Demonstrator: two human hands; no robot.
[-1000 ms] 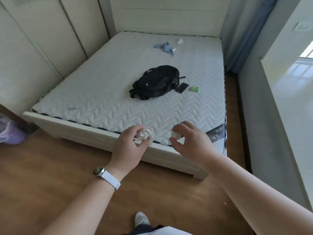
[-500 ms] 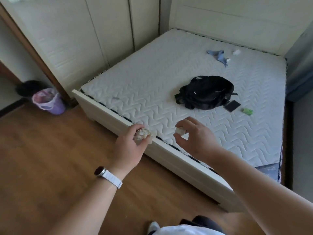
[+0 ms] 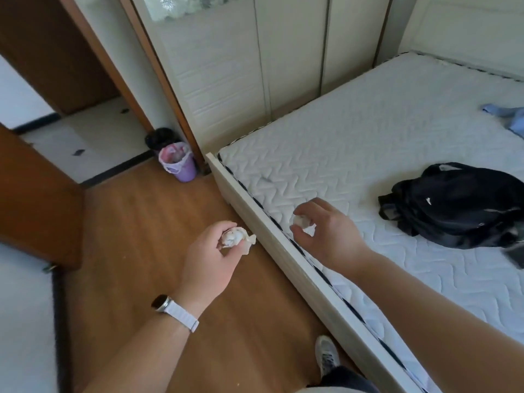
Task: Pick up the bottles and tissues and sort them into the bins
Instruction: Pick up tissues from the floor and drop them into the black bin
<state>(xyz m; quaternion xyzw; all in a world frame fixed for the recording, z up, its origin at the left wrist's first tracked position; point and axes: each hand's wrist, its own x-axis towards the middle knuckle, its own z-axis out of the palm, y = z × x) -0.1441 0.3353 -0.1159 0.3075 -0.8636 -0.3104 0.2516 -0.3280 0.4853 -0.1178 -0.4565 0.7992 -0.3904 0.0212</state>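
Observation:
My left hand grips a crumpled white tissue above the wooden floor beside the bed's foot. My right hand pinches a smaller white tissue wad over the mattress corner. Across the floor, by the wardrobe and the bed's corner, stands a purple bin lined with a pink bag. A black bin sits just behind it. No bottles are in view.
The bed runs diagonally on the right, with a black backpack and a blue cloth on its mattress. A brown open door stands at the left. My shoe is on the floor near the bed frame.
The view has swung left, away from the bed and toward the doorway. The two bins have come further into the frame. Both hands keep hold of their tissues.

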